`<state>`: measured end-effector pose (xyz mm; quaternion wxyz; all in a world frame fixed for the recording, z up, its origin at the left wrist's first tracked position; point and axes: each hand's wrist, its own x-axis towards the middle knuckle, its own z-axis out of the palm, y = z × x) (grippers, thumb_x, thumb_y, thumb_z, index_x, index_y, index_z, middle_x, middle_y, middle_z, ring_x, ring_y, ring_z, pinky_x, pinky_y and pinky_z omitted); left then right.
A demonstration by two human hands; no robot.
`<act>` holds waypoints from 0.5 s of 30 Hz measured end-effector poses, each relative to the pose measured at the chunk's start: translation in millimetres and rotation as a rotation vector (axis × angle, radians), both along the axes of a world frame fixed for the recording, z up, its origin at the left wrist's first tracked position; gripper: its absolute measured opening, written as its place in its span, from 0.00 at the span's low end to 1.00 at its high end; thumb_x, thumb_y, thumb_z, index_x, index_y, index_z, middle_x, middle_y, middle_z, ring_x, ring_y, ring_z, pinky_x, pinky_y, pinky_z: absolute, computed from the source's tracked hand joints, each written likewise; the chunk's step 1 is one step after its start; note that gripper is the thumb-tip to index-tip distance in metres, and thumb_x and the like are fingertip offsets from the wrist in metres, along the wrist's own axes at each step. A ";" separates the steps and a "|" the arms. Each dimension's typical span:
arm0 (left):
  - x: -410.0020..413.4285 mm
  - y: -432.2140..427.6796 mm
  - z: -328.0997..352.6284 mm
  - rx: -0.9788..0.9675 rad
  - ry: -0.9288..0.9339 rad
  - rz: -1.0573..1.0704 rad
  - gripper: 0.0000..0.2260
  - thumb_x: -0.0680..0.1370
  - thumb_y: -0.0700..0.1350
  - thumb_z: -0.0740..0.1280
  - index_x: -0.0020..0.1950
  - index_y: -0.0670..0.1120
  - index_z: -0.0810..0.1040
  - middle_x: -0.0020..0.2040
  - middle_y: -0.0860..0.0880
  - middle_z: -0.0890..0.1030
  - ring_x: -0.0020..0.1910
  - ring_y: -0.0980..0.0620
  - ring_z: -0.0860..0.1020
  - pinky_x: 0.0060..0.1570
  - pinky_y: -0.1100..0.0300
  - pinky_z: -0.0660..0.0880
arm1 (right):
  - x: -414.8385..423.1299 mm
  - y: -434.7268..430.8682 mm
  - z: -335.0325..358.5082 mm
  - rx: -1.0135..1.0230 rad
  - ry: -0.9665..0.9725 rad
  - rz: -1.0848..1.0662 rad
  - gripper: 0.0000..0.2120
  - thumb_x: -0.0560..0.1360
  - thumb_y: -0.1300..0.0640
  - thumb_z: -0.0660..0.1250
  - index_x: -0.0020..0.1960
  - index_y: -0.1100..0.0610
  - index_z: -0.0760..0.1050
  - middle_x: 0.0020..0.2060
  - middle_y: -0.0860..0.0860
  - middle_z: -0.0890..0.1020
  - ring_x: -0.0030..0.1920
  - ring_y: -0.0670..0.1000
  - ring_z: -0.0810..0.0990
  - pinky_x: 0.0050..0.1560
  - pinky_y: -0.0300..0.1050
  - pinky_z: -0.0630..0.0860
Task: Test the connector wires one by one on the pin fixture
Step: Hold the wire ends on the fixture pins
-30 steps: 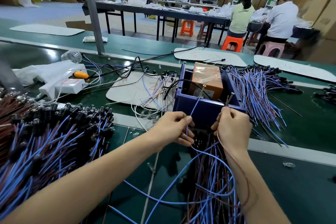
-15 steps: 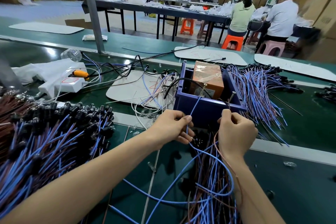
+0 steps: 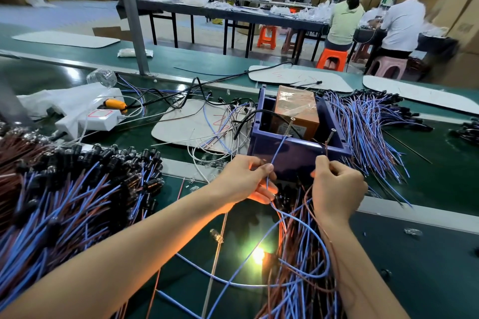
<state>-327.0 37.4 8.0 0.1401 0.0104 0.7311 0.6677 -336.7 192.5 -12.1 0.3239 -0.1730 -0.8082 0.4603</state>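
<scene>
A purple box (image 3: pixel 290 153) with an orange block (image 3: pixel 298 109) inside carries two upright metal pins, the left pin (image 3: pixel 290 124) and the right pin (image 3: pixel 330 136). My left hand (image 3: pixel 243 181) pinches a blue wire (image 3: pixel 278 149) whose tip touches the left pin. My right hand (image 3: pixel 337 186) pinches a thin brown wire (image 3: pixel 326 149) reaching up to the right pin. Low on the belt a small lamp (image 3: pixel 258 255) on this wire pair glows bright. More blue and brown wires (image 3: pixel 298 280) lie bunched beneath my hands.
A big heap of black-capped blue and brown wires (image 3: pixel 64 194) fills the left. Another heap (image 3: pixel 368 132) lies right of the box. A white power strip (image 3: pixel 88 122) and loose cables sit behind. Two seated workers (image 3: pixel 344 21) are at a far table.
My right hand has brought its brown wire up to the right pin, and the lamp on the belt has lit up. My left hand stays at the left pin.
</scene>
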 end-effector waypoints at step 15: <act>-1.6 -14.8 29.8 0.199 -0.050 -0.185 0.08 0.81 0.37 0.60 0.44 0.41 0.77 0.33 0.45 0.80 0.27 0.54 0.78 0.26 0.66 0.74 | 10.8 1.1 45.2 -0.345 -0.025 0.569 0.18 0.75 0.63 0.63 0.26 0.58 0.77 0.17 0.47 0.67 0.19 0.45 0.61 0.20 0.35 0.59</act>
